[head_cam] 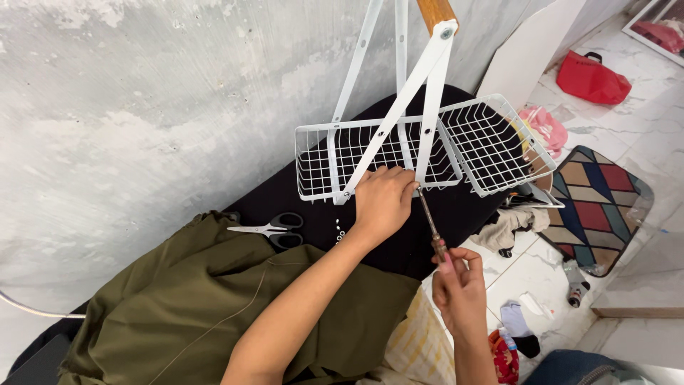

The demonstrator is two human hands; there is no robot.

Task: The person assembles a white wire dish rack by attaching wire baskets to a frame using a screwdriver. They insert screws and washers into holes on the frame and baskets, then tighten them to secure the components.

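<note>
The left arm reaches forward and up from the lower middle of the view, bare to above the elbow, with the left hand turned palm down against the lower edge of a white wire basket. The right arm comes up from the bottom edge, wrist bent back, so the right hand sits lower and nearer the body.

The basket is one of two on a white metal frame with slanted bars and a wooden handle at the top; the second wire basket tilts off to the right. The frame rests on a black cloth-covered surface next to a grey wall.

The left hand is curled, fingers closed over the basket's lower rim where a slanted bar meets it. The right hand is closed around the handle of a screwdriver, whose shaft slants up to the joint just beside the left fingers.

Scissors lie on the black surface to the left, beside an olive green cloth.
</note>
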